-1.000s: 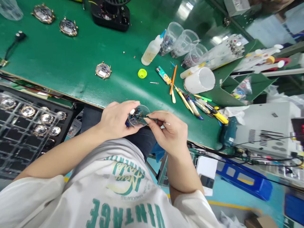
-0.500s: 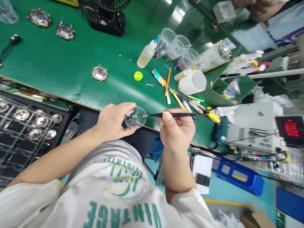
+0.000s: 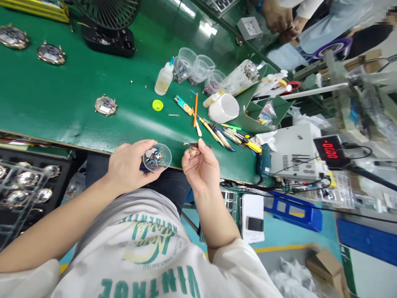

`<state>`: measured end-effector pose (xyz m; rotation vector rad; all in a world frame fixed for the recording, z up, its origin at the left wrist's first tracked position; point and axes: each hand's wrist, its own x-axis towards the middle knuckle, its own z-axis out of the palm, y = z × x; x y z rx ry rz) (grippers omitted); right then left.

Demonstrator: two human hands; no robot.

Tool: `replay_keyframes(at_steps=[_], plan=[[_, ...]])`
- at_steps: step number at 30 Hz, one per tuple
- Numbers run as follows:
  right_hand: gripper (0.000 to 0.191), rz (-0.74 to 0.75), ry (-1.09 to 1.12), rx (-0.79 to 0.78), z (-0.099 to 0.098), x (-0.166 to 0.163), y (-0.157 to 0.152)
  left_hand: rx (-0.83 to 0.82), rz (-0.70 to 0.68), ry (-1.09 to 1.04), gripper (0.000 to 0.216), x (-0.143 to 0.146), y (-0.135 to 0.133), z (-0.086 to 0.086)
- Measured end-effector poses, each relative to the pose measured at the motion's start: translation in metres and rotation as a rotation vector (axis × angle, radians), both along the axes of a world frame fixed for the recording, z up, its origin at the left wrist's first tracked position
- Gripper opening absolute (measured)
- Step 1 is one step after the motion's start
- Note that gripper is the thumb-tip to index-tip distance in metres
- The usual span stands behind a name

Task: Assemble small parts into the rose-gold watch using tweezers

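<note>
My left hand [image 3: 128, 165] is wrapped round a clear plastic cup [image 3: 167, 156], tilted so that its mouth faces me. Small mixed parts [image 3: 154, 157], dark, blue and metallic, lie inside it. To the right, my right hand [image 3: 202, 163] pinches dark tweezers [image 3: 195, 145], whose tip points left, above the bench edge. A tiny coppery bit seems to sit at the tip, too small to name. On the green bench beyond lie a round watch-like piece [image 3: 106, 105] with a gold rim, a yellow-green cap [image 3: 157, 105] and a small metal pin [image 3: 173, 115].
A squeeze bottle [image 3: 163, 78], plastic cups [image 3: 185, 62], a white cup [image 3: 223, 108], a lighter [image 3: 183, 105] and several hand tools [image 3: 229, 134] stand or lie on the bench. A fan [image 3: 108, 37] is at the back left. Another person's hands [image 3: 281, 20] show at top right.
The tweezers have come away from the cup's mouth and turned in my right hand, now foreshortened. My left hand still holds the cup. The whole view has shifted, so bench things appear further left.
</note>
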<state>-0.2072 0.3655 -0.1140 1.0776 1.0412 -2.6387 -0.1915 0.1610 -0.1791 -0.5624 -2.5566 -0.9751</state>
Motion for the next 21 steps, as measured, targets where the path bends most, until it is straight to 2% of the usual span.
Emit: replay_keyframes(at_steps=[3,6,8,12,15,17,19,21], plan=[[0.032,0.019,0.032,0.009,-0.001,0.002,0.001,0.049,-0.012,-0.008,0.054,0.002,0.001,-0.001],[0.036,0.021,0.086,0.040,-0.002,0.003,0.006,0.249,-0.084,-0.053,0.071,0.006,-0.004,0.001],[0.038,0.009,0.116,0.054,-0.004,0.002,0.009,0.350,-0.093,-0.067,0.086,0.005,-0.018,0.004],[0.046,0.006,0.141,0.036,-0.009,0.000,0.012,0.308,0.123,0.067,0.099,-0.013,-0.080,0.012],[0.050,0.018,0.141,0.019,-0.011,0.001,0.010,0.255,0.340,0.059,0.084,-0.033,-0.134,0.017],[0.049,0.033,0.150,0.012,-0.012,0.003,0.006,0.206,0.386,0.044,0.071,-0.040,-0.151,0.020],[0.048,0.054,0.163,0.000,-0.011,0.005,0.002,0.162,0.319,0.037,0.062,-0.040,-0.142,0.026],[0.047,0.072,0.173,-0.024,-0.009,0.007,-0.002,0.128,0.186,0.003,0.059,-0.031,-0.108,0.035]])
